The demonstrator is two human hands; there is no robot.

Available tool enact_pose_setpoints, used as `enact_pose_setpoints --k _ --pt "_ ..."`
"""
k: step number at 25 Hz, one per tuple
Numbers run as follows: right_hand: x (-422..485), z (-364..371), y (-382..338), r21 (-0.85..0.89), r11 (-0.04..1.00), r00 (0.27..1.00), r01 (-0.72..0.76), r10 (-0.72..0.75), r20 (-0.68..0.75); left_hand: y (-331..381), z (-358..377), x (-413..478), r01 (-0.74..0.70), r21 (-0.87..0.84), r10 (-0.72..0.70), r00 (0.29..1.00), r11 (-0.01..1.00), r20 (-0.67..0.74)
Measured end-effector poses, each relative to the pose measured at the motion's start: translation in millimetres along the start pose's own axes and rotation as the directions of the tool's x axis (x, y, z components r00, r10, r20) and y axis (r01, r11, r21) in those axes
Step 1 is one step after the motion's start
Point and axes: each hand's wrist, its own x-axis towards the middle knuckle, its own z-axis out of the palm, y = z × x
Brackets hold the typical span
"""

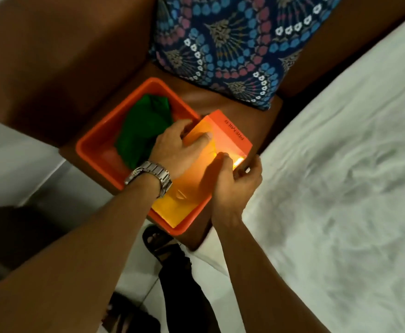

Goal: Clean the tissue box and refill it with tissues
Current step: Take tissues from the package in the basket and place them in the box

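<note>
An orange and yellow tissue box lies tilted over the near end of an orange plastic tub on a brown sofa seat. My left hand, with a metal watch on its wrist, grips the box's far left corner, thumb on its yellow top. My right hand holds the box's near right end, fingers curled around the edge. A crumpled green cloth sits inside the tub, to the left of my left hand. No tissues are visible.
A patterned blue cushion leans against the sofa back behind the tub. A white bed sheet fills the right side. Below are a pale tiled floor, a black sandal and my dark trouser leg.
</note>
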Motion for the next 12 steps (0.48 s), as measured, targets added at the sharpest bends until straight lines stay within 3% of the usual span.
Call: enact_pose_setpoints --k 4,9,12 --pt "13 -13 -7 0.148 0.980 0.971 -0.131 0.096 0.220 24 8 18 0.050 -0.047 -0.043 0.989 0.998 0.140" --pt "20 -32 -32 0.298 0.932 0.936 -0.205 0.098 0.338 50 -23 4 0.131 -0.173 -0.100 0.979 0.976 0.180" --pt "19 -47 -52 0.244 0.947 0.922 -0.208 0.106 0.373 64 -45 -15 0.225 -0.244 -0.173 0.961 0.943 0.218"
